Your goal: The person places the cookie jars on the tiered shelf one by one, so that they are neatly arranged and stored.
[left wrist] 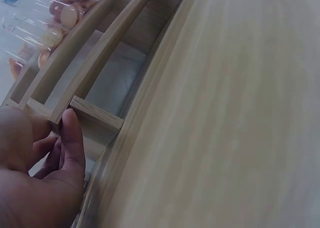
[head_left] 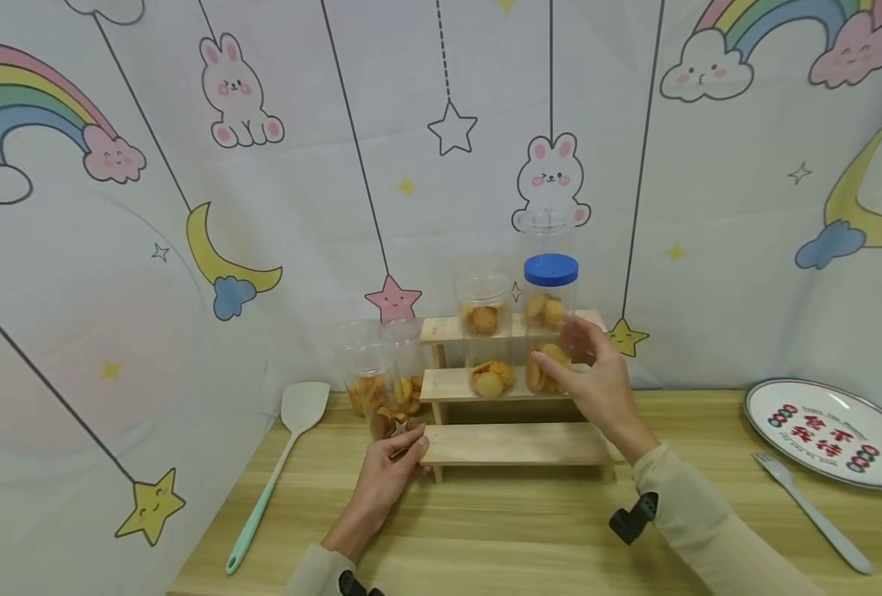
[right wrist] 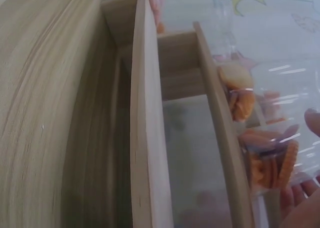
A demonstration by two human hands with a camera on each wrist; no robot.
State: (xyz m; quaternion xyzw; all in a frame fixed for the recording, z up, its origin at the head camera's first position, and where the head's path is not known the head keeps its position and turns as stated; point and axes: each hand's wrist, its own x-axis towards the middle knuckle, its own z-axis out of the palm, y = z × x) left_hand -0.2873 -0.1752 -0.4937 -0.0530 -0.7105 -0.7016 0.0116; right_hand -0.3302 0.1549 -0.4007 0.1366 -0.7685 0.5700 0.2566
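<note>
Clear, round plastic jar with golden cookies inside (right wrist: 272, 160) stands on the right part of the middle step of a pale wooden three-step shelf (head_left: 515, 444). It looks light. Its wall seems stiff but thin, and smooth enough to slip, so a soft wrap around its middle seems best — a hard squeeze could dent it, and a bump could break the cookies. The right hand (head_left: 597, 381) grips it, thumb in front and fingers around the side. A shiny blue round lid (head_left: 551, 271) seems to cap it, but a see-through jar behind makes that hard to tell. The left hand (head_left: 389, 476) pinches the left end of the lowest board. That wood is flat and hard, with fine lines and square edges. The cookies are round — some have bumpy rims.
</note>
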